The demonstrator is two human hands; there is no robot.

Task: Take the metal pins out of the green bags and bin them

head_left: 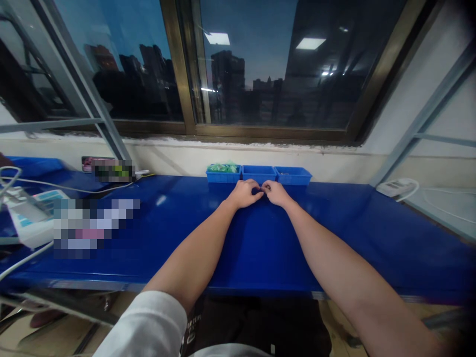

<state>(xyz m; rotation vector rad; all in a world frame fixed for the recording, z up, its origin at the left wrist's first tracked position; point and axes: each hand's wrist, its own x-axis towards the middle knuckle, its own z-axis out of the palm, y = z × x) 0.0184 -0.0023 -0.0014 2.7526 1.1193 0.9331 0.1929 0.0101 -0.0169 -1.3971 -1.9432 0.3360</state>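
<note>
Both my arms reach out over a glossy blue table [260,238]. My left hand [244,193] and my right hand [275,192] meet at the fingertips in front of three small blue bins. The fingers of both are curled and pinched together around something too small to make out. The left bin [223,174] holds green pieces, the middle bin [259,173] shows no contents from here, and the right bin [293,175] has small dark bits.
A window with a dark frame [260,131] runs along the wall behind the bins. A white device with cables [26,215] lies at the left. A white power strip [396,187] sits at the right. Grey metal struts [427,111] frame both sides.
</note>
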